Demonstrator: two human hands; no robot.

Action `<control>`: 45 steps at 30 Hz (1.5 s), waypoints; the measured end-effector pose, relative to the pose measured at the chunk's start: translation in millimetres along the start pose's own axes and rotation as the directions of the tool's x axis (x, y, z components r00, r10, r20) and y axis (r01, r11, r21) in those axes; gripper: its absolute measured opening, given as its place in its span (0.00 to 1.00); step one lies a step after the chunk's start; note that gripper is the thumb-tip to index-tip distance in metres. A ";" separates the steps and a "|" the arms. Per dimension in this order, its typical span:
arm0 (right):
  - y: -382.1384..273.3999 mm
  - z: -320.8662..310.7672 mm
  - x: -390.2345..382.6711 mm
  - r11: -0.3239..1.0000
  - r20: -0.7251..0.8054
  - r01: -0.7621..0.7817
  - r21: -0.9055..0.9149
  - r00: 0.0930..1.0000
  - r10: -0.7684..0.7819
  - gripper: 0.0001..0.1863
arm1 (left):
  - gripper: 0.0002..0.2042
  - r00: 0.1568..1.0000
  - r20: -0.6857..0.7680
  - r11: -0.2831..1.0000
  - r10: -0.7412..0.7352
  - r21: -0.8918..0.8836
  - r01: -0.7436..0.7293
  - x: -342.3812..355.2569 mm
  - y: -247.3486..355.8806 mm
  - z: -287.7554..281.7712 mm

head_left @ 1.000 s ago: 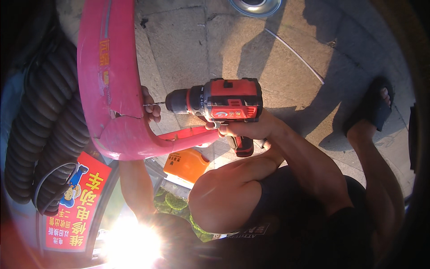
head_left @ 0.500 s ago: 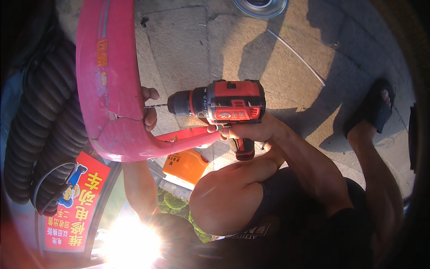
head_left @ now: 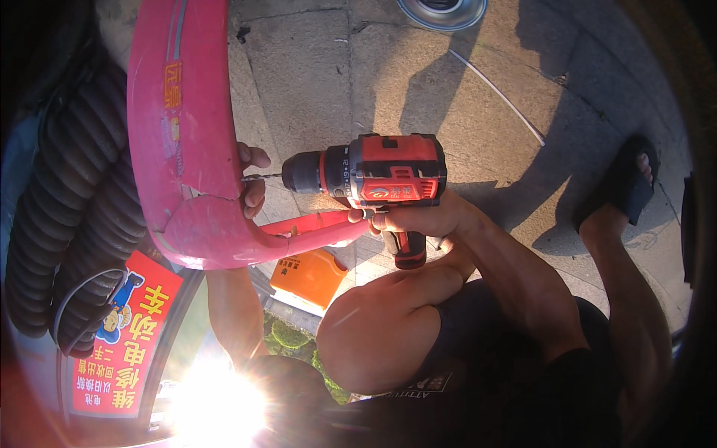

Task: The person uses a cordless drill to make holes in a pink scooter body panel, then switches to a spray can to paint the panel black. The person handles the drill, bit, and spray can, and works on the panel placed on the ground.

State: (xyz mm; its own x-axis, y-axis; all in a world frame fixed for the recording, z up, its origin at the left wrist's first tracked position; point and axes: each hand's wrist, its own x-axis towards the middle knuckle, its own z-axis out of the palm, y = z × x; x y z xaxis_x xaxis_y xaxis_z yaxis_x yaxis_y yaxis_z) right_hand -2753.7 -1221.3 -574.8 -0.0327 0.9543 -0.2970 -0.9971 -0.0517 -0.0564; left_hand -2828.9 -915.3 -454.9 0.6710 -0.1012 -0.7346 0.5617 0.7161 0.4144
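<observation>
A curved pink plastic panel (head_left: 179, 142) rises along the left side, with crack lines across its lower bend. My left hand (head_left: 254, 179) holds it from behind; only the fingertips curl round its right edge, one above and others below a drill bit (head_left: 261, 177). In my right hand (head_left: 414, 219) is a red and black cordless drill (head_left: 399, 170), lying level and pointing left, fingers wrapped round its grip near the trigger. The bit's tip meets the panel edge close to the crack; whether it has gone in cannot be made out.
Dark ribbed hoses (head_left: 67, 201) and a red sign (head_left: 123, 343) are at left. Below the panel lies an orange box (head_left: 310, 276). On the paving are a white stick (head_left: 497, 95) and a round metal dish (head_left: 444, 11). My bare knee (head_left: 370, 328) is under the drill; sun glare fills the lower left.
The view has shifted slightly. Both hands, the drill and the panel keep nearly the same positions, with the bit still at the panel's edge.
</observation>
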 end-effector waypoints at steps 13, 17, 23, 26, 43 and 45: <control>-1.6 -0.5 3.2 0.998 -0.034 -0.064 -0.020 0.997 0.063 0.23 | 0.28 0.966 -0.162 0.969 0.200 -0.113 -0.220 5.4 -19.4 21.2; 2.4 -1.0 4.6 0.994 -0.077 -0.088 -0.063 0.994 0.083 0.21 | 0.28 0.983 -0.068 0.952 0.170 -0.245 -0.182 5.9 -18.1 10.4; 3.2 -0.1 5.0 0.997 -0.068 -0.023 -0.075 0.998 0.018 0.20 | 0.27 0.992 0.064 0.879 0.112 -0.472 -0.069 7.0 -21.2 5.8; 1.5 -0.5 3.6 0.995 -0.066 -0.048 -0.093 0.997 0.042 0.19 | 0.27 0.991 0.048 0.883 0.123 -0.462 -0.088 7.1 -22.3 10.0; 5.1 -1.2 6.5 0.997 -0.059 -0.037 -0.071 0.998 0.033 0.19 | 0.30 0.977 -0.142 0.987 0.158 -0.008 -0.161 6.4 -22.0 18.5; 5.1 -0.9 6.5 0.998 -0.041 -0.030 -0.063 0.999 0.027 0.19 | 0.30 0.973 -0.157 0.984 0.170 -0.020 -0.175 4.9 -24.8 13.8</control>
State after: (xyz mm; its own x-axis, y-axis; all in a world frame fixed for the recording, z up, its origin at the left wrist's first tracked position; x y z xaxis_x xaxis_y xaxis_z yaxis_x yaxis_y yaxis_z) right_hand -2759.0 -1215.6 -577.8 -0.0572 0.9396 -0.3376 -0.9893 -0.0987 -0.1071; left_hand -2832.8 -943.2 -461.4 0.6721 0.1319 -0.7286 0.4257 0.7364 0.5259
